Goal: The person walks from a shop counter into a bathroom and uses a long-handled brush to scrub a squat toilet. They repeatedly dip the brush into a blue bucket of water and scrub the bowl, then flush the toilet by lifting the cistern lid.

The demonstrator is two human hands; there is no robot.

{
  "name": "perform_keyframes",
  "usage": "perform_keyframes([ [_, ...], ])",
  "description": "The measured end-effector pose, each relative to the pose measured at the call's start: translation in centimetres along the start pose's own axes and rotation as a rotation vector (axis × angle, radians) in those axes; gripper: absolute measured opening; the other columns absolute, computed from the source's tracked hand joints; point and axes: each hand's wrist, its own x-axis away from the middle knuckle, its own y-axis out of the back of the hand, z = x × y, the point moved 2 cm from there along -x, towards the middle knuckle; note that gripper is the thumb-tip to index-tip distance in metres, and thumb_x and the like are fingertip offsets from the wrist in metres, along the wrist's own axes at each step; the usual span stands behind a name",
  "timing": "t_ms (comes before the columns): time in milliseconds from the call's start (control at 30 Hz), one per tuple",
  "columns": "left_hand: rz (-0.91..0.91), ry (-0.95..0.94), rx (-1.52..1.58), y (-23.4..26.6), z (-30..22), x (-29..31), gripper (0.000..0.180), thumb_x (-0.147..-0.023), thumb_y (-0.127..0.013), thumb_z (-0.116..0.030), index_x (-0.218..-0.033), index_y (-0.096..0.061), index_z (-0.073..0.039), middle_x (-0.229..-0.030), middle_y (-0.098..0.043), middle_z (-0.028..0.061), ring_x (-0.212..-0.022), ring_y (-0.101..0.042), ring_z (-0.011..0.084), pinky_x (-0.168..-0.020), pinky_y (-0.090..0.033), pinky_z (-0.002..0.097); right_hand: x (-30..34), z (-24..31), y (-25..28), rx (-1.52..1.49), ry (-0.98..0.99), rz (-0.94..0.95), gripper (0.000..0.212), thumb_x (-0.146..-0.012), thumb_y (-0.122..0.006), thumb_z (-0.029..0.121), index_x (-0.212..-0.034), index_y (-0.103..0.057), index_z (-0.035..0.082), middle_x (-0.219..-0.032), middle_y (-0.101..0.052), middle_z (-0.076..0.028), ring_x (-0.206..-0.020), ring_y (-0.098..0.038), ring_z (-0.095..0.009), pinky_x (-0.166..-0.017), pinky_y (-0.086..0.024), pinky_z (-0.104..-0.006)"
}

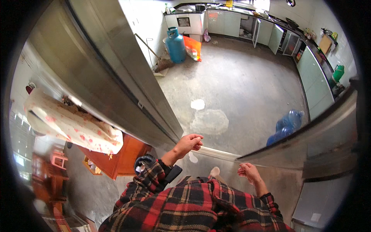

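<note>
My left hand (188,144) is in front of me, at the door threshold, its fingers curled loosely together and nothing visible in them. Beside it on the left is the edge of a tall grey metal door panel (127,69); no contact between the two can be made out. Lower and to the right, my right hand (251,173) hangs with its fingers bent inward, and no object shows in it. Its nearest neighbour is the grey door frame (278,156) on the right. Both sleeves are red and black plaid. One shoe (215,172) shows between the hands.
Beyond the threshold (220,152) lies a kitchen with a blue gas cylinder (176,45), an orange bag (193,47), a broom (162,63) and cabinets (224,23). Blue plastic bottles (286,127) stand near the right doorway. At left is a wooden table (125,156).
</note>
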Motion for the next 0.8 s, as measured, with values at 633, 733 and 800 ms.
perform_keyframes([
  [633,0.408,-0.04,-0.097,1.7,-23.1,-37.2,0.031,-0.094,-0.051,-0.022,-0.116,-0.054,-0.001,-0.087,-0.061,0.0033,-0.078,-0.057,0.0103,-0.073,-0.049,0.0261,-21.0,19.0,-2.9,-0.15,-0.064,-0.094,0.024,-0.092,-0.052,0.02,-0.106,-0.055,0.001,-0.085,-0.063,-0.012,-0.073,-0.063,-0.021,-0.068,-0.054,-0.0345],
  [733,0.428,-0.066,-0.11,3.7,-27.0,-40.9,0.031,-0.094,-0.05,-0.022,-0.116,-0.054,0.0,-0.087,-0.061,0.0034,-0.077,-0.057,0.0103,-0.073,-0.049,0.0258,-24.3,24.3,-3.9,-0.149,-0.085,-0.103,0.025,-0.092,-0.051,0.019,-0.108,-0.055,0.001,-0.086,-0.063,-0.011,-0.076,-0.062,-0.021,-0.07,-0.053,-0.0342],
  [800,0.424,-0.098,-0.087,5.4,-29.4,-42.7,0.031,-0.094,-0.05,-0.022,-0.116,-0.054,0.0,-0.087,-0.061,0.0034,-0.077,-0.057,0.0103,-0.072,-0.049,0.0255,-26.7,27.9,-3.9,-0.078,-0.062,-0.123,0.024,-0.092,-0.051,0.019,-0.107,-0.056,0.001,-0.086,-0.063,-0.012,-0.077,-0.063,-0.021,-0.07,-0.053,-0.0344],
])
